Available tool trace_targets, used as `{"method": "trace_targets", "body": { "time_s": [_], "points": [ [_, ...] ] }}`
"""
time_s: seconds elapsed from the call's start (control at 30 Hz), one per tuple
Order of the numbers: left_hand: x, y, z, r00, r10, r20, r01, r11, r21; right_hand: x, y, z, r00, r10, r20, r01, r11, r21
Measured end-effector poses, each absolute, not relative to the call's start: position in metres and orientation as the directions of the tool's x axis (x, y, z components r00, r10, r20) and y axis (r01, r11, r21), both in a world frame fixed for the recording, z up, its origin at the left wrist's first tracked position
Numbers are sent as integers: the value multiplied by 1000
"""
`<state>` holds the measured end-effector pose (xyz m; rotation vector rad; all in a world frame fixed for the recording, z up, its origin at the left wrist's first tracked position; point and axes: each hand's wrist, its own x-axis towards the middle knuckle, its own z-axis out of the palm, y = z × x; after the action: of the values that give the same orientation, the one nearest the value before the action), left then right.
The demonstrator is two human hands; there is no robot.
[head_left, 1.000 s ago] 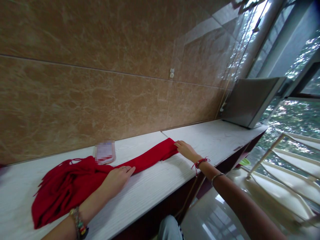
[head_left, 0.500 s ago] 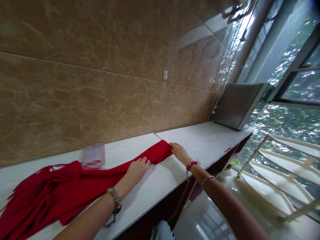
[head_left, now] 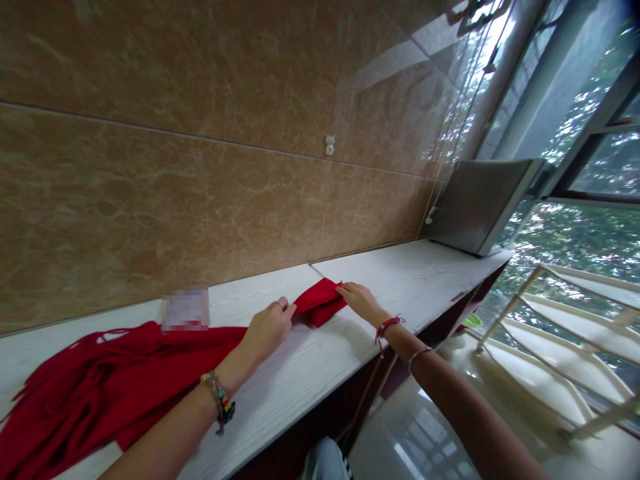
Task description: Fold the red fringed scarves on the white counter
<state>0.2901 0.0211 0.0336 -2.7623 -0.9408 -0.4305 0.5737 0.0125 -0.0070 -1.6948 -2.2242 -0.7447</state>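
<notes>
A red fringed scarf [head_left: 125, 373] lies along the white wood-grain countertop [head_left: 400, 273], its bunched, fringed part to the left of both hands and a narrow strip running right, beneath the left hand and up to the right. The left hand [head_left: 270, 327] pinches this strip between thumb and fingers, partway along. The right hand [head_left: 360, 300] touches the strip's right end with its fingertips close together; whether the thumb clamps the cloth from below cannot be told.
</notes>
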Motion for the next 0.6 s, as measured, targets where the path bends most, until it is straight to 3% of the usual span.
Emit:
{"method": "trace_targets", "body": {
  "time_s": [0.1, 0.3, 0.6],
  "points": [
    [296, 12, 43, 769, 534, 352, 602, -790, -116, 579, 13, -3, -305, 795, 524, 949, 207, 238],
    [306, 0, 4, 856, 494, 153, 517, -827, -223, 583, 11, -23, -323, 833, 449, 933, 202, 297],
    [295, 8, 1, 831, 525, 182, 548, -828, -115, 551, 16, 0, -259, 796, 547, 961, 270, 61]
  ]
}}
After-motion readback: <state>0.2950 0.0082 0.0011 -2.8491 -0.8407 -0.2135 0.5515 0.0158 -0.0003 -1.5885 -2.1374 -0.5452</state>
